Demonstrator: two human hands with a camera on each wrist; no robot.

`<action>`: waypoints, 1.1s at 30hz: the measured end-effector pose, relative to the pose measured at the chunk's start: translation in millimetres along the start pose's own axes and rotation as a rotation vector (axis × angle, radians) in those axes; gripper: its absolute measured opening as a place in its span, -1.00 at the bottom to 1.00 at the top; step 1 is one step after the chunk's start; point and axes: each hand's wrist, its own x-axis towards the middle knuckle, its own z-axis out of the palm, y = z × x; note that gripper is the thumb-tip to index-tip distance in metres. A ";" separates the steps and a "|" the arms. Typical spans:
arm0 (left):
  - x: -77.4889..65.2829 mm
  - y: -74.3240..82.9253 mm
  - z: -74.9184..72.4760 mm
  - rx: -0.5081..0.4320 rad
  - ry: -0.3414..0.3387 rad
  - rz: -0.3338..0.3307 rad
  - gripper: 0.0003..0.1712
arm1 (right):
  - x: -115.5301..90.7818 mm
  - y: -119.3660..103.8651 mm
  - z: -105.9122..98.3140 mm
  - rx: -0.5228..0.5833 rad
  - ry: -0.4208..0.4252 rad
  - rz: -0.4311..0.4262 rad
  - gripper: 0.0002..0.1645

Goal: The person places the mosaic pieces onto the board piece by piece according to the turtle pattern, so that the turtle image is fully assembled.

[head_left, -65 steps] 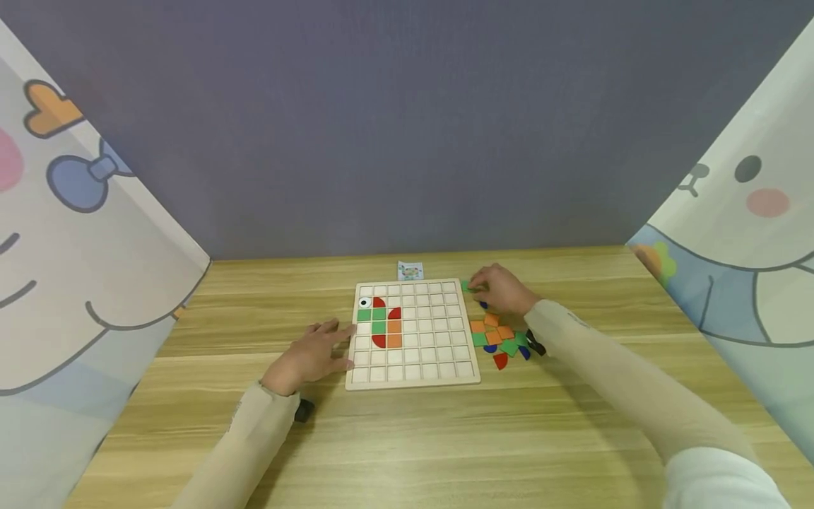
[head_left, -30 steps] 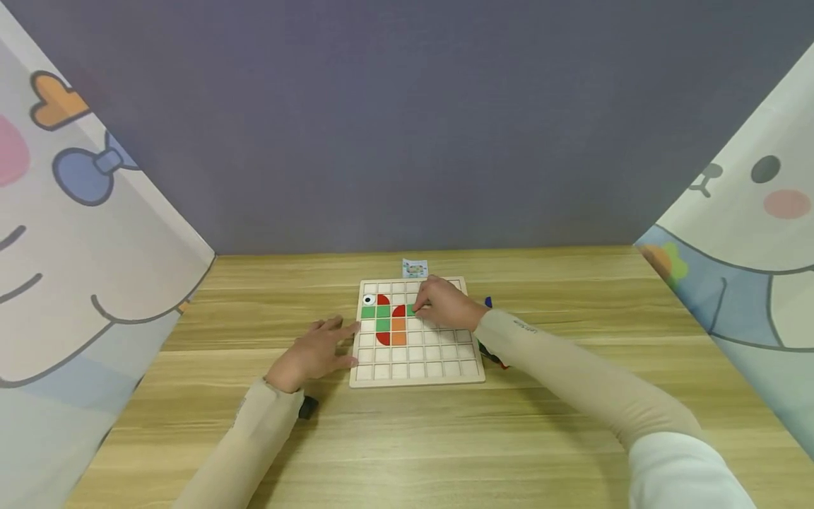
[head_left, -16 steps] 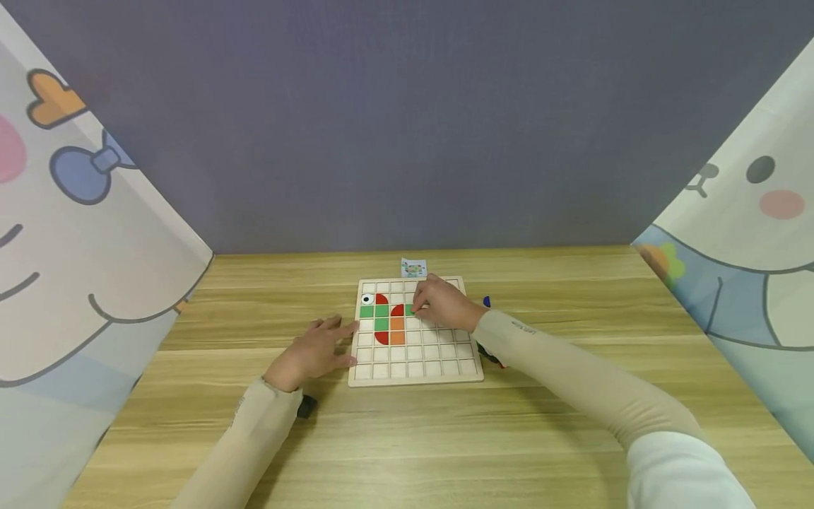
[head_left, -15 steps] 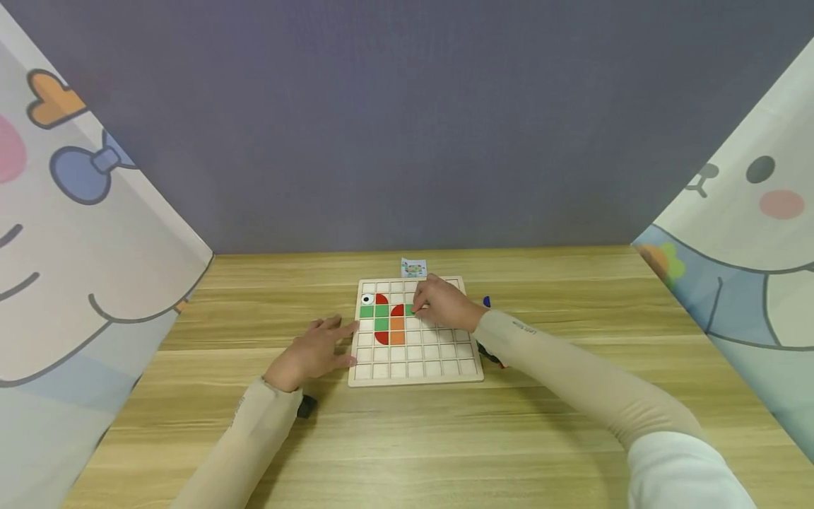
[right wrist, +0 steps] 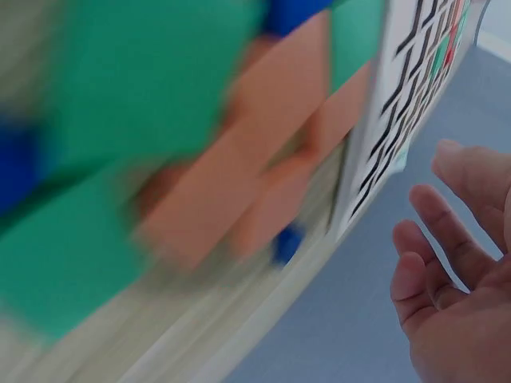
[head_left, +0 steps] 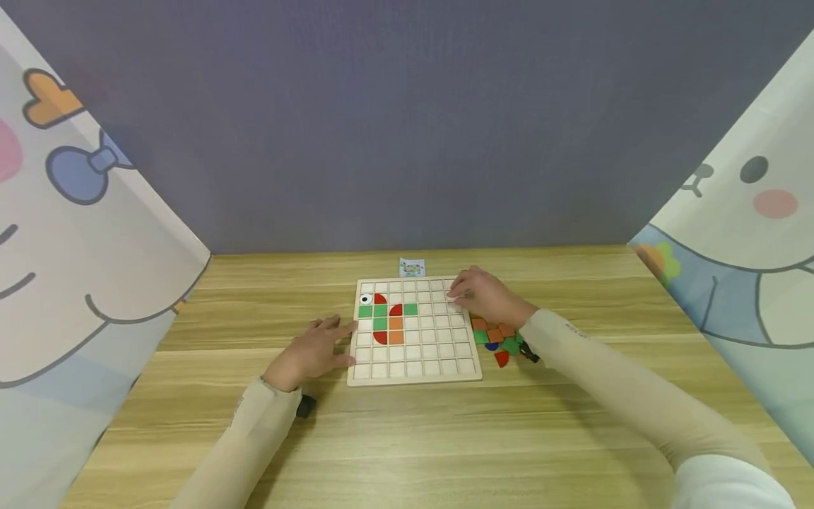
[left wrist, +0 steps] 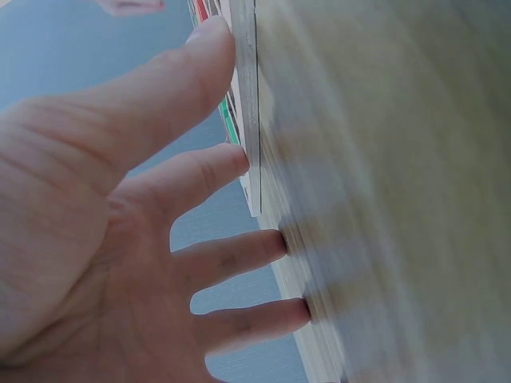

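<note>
My left hand [head_left: 311, 355] lies at the left edge of a wooden grid board [head_left: 439, 369], thumb and index finger touching its rim, the other fingertips on the table. My right hand [head_left: 490, 295] hovers over the board's upper right corner, its fingers loosely bent. Nothing shows between those fingers in the right wrist view. Set in the board's cells are a round eye piece [head_left: 365, 299], several green squares [head_left: 410, 309], orange squares [head_left: 396, 330] and red quarter-circle pieces [head_left: 380, 338].
Right of the board lies a pile of loose pieces: orange squares [head_left: 494, 336], green squares [head_left: 511, 345], a red quarter circle [head_left: 502, 359] and blue ones [right wrist: 289, 242]. My right forearm partly covers it. A small printed card [head_left: 412, 268] lies behind the board.
My right hand brought a green square from the right, set it in a cell beside the upper red piece, let go and moved back rightward. My left hand stays at the board's edge.
</note>
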 end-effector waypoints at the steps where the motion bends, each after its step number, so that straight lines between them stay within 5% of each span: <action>1: -0.1 -0.2 0.2 -0.001 -0.001 -0.001 -0.19 | -4.9 4.6 -2.7 0.004 -0.002 0.008 -0.76; 14: -1.3 -0.7 0.6 -0.010 0.000 -0.015 -0.19 | -59.3 37.2 -16.2 -0.029 -0.023 -0.079 -0.79; 33: -0.9 0.1 1.4 0.002 -0.003 -0.016 -0.18 | -57.3 38.5 -16.0 -0.005 -0.036 0.088 -0.72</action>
